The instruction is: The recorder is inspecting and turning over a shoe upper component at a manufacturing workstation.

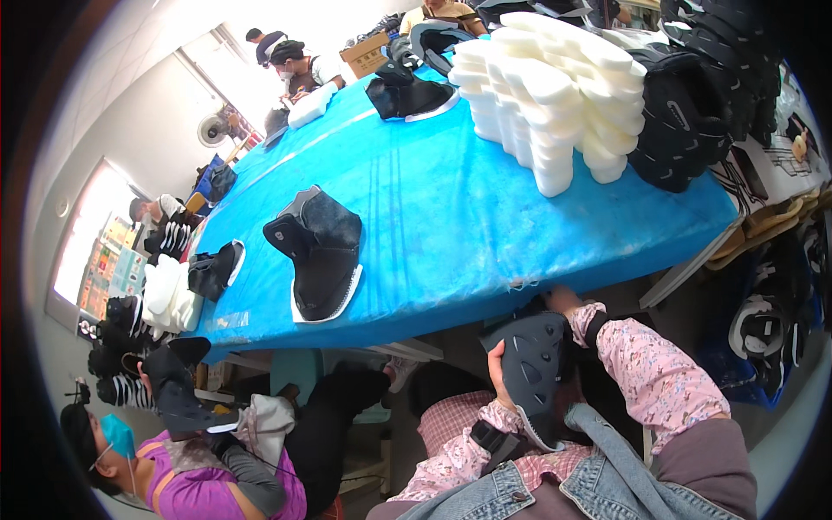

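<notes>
A black boot upper (530, 360) with oval cut shapes and a white stitched lower edge is tilted in front of my body, below the table's near edge. My left hand (503, 374) grips its left side, the thumb and part of the palm showing and the other fingers out of sight. My right hand (565, 301) is at the upper's far end, close under the table edge; its fingers are mostly hidden. On the table lies another black boot upper (322, 251) with a white stitched rim, not touched by either hand.
A blue-covered table (416, 225) fills the middle. Stacked white foam pads (555, 95) and black uppers (680, 121) stand at the far right. A co-worker in purple (217, 472) sits at left, holding another upper (178, 390). A blue crate (737, 364) is at right.
</notes>
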Action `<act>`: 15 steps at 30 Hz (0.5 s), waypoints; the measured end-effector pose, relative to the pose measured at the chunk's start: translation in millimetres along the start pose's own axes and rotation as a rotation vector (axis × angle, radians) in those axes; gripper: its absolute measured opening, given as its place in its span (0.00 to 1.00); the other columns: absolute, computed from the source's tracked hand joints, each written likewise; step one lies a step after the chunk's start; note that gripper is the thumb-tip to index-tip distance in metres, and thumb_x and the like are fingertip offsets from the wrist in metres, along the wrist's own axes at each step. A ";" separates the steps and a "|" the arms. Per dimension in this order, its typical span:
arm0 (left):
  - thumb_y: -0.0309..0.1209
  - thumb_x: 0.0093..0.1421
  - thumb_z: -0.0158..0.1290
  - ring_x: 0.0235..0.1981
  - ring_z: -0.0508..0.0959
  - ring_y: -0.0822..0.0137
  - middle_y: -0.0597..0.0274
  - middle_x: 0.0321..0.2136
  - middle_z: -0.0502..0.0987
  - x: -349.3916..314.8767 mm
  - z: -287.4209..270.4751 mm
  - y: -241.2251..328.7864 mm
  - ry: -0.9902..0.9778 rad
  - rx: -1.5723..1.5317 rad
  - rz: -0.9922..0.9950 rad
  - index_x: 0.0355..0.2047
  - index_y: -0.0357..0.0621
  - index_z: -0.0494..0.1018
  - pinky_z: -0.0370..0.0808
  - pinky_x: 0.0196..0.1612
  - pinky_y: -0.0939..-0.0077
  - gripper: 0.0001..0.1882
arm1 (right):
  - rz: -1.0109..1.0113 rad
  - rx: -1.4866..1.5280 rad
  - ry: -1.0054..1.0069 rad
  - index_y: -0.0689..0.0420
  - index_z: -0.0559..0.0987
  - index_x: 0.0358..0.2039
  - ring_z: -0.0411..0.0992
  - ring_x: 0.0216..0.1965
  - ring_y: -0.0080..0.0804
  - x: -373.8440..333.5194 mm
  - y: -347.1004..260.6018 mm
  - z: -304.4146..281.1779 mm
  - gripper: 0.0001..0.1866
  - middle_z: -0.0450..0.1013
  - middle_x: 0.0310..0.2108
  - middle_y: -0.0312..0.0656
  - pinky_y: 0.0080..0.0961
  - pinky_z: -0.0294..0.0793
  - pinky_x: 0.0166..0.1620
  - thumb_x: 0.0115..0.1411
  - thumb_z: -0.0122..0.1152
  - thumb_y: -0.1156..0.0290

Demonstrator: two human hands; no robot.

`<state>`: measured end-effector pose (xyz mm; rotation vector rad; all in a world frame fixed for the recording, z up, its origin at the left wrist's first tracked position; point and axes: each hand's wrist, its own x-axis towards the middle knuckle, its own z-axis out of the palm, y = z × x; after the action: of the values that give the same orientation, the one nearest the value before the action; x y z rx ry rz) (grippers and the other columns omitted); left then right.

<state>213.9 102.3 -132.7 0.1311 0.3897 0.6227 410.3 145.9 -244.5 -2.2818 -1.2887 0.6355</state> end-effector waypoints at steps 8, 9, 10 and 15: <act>0.47 0.54 0.39 0.35 0.75 0.60 0.53 0.36 0.74 -1.6 17.4 22.0 -0.038 0.103 -0.119 0.41 0.36 0.67 0.72 0.40 0.69 0.26 | 0.228 0.091 0.033 0.60 0.73 0.40 0.64 0.44 0.54 0.3 -17.4 -31.0 0.21 0.67 0.40 0.57 0.39 0.64 0.45 0.56 0.45 0.55; 0.47 0.53 0.40 0.35 0.75 0.59 0.52 0.36 0.74 -3.7 16.3 23.6 -0.061 0.106 -0.129 0.41 0.36 0.67 0.73 0.40 0.68 0.26 | 0.135 0.187 0.123 0.60 0.72 0.40 0.64 0.45 0.54 -5.9 -19.4 -33.3 0.21 0.67 0.41 0.57 0.38 0.65 0.44 0.56 0.47 0.56; 0.47 0.53 0.40 0.35 0.75 0.59 0.52 0.36 0.74 -5.1 15.1 25.2 -0.065 0.107 -0.127 0.41 0.36 0.67 0.73 0.40 0.68 0.26 | 0.132 0.185 0.126 0.60 0.72 0.40 0.64 0.45 0.54 -7.8 -22.5 -36.9 0.21 0.67 0.41 0.57 0.38 0.65 0.44 0.56 0.47 0.56; 0.47 0.54 0.38 0.37 0.74 0.61 0.53 0.39 0.72 -9.0 19.7 21.8 -0.053 0.145 -0.091 0.45 0.37 0.65 0.73 0.40 0.70 0.28 | 0.080 0.238 0.102 0.61 0.73 0.39 0.64 0.43 0.55 -12.5 -10.5 -27.7 0.21 0.68 0.39 0.57 0.39 0.65 0.43 0.55 0.49 0.56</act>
<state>203.1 114.6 -106.6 0.2665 0.3871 0.4998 413.8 135.7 -214.1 -2.1479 -1.0206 0.6534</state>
